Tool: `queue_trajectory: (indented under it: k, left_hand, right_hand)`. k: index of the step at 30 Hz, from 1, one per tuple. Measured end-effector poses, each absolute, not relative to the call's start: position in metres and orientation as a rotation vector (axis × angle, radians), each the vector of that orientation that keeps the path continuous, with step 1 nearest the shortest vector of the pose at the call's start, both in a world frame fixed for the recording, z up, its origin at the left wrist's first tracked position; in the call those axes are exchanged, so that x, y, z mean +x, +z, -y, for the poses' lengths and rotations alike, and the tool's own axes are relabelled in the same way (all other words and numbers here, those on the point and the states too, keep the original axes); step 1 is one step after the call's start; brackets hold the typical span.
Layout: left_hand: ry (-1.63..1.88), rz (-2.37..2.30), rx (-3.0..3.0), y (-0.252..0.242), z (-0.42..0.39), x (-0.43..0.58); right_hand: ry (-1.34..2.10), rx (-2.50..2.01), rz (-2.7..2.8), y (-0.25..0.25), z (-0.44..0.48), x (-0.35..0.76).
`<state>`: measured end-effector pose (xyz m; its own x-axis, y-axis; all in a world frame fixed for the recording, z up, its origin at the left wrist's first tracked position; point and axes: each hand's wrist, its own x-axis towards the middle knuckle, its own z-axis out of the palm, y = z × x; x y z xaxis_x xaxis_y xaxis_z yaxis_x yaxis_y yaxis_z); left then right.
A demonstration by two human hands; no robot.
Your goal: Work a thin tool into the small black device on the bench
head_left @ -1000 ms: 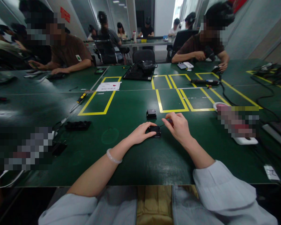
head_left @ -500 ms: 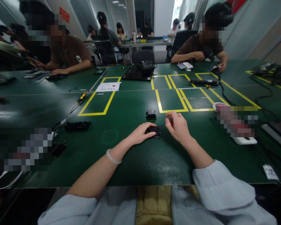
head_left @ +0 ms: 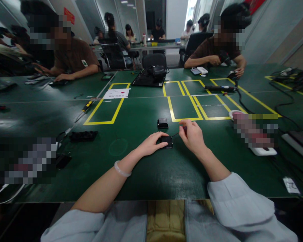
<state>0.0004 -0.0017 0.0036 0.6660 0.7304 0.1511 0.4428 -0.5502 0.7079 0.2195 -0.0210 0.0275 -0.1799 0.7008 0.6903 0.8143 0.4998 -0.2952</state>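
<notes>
My left hand (head_left: pixel 151 144) grips a small black block-shaped part (head_left: pixel 168 142) on the green table, thumb on its near side and fingers over its far side. In my right hand (head_left: pixel 192 135), a small screwdriver (head_left: pixel 176 134) is pinched between thumb and fingers. Its thin dark shaft points left and meets the right side of the part; the exact contact is too small to make out. Just beyond, a second black block-shaped part (head_left: pixel 163 123) sits on the table, touched by neither hand.
Yellow tape (head_left: pixel 188 119) marks rectangles on the table. A long black part (head_left: pixel 83 135) and a yellow-black screwdriver (head_left: pixel 88 105) lie to the left. On the right is a white-edged device (head_left: pixel 264 151) with cables beyond. Across the table, two co-workers (head_left: pixel 77 55) sit near a black panel (head_left: pixel 148 79).
</notes>
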Motion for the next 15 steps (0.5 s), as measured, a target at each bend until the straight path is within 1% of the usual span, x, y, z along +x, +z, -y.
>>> queue_trajectory:
  k: [15]
  left_hand:
    - [0.570, -0.903, 2.237, 0.0032, 0.0014, -0.0005]
  right_hand:
    - [-0.169, -1.254, 1.923, 0.0308, 0.0227, 0.2189]
